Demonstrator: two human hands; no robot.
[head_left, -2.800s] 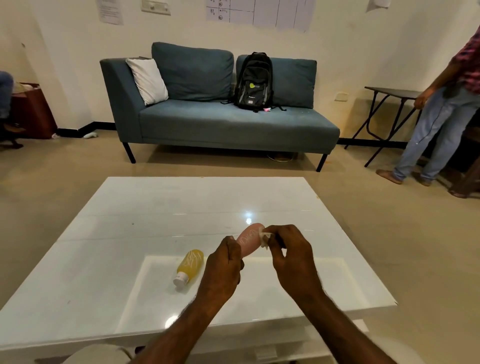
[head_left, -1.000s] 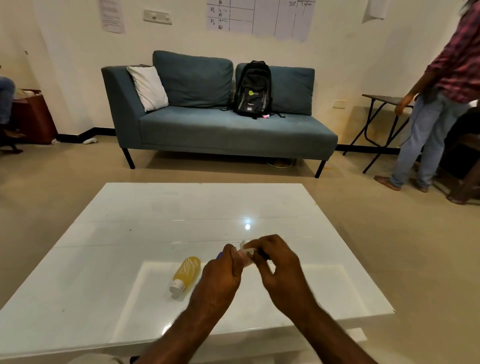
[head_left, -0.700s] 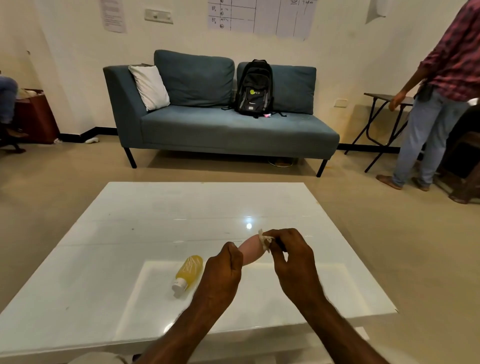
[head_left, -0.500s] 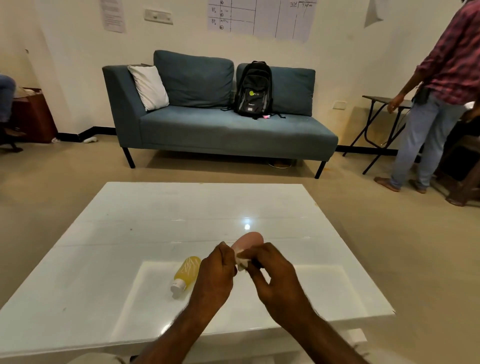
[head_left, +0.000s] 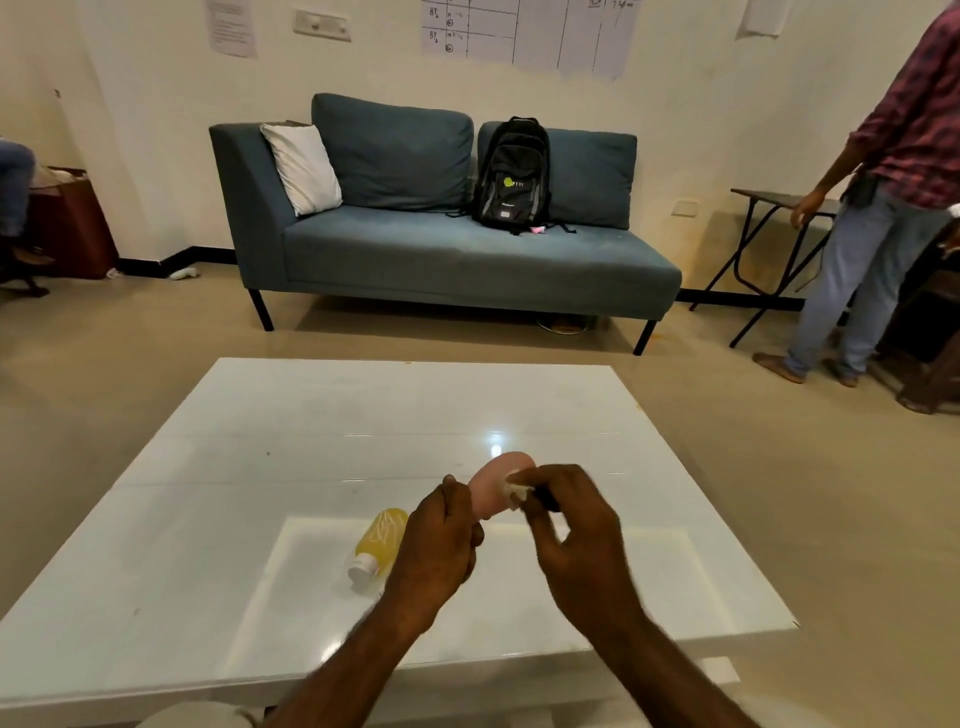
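The left hand (head_left: 441, 540) is clenched around the lower part of a pink bottle (head_left: 491, 491), fingers curled round it, and holds it tilted in the air with its rounded end pointing up and away from the person. The right hand (head_left: 576, 530) meets the pink bottle from the right. Its thumb and fingertips pinch a small white wad (head_left: 511, 486), tissue or cotton, I cannot tell which, and hold it against the pink bottle's side close to the rounded end. This hand is slightly blurred.

Below the pink bottle and a little to its left, a yellow bottle (head_left: 383, 538) with a white cap lies on its side on the glossy white worktop (head_left: 311, 441), cap toward the person. The worktop spreads out beneath the pink bottle on every side.

Beyond the pink bottle, across a stretch of beige floor, a blue-grey sofa (head_left: 467, 265) stands against the wall. A black backpack (head_left: 511, 176) sits upright on its seat, almost straight beyond the pink bottle, and a white pillow (head_left: 304, 169) leans in the corner beyond and to the left. Far to the right of the pink bottle, a person in a checked shirt and jeans (head_left: 883, 208) stands with a hand on a dark folding table (head_left: 769, 200). Paper charts (head_left: 524, 26) hang on the wall, farthest from the pink bottle
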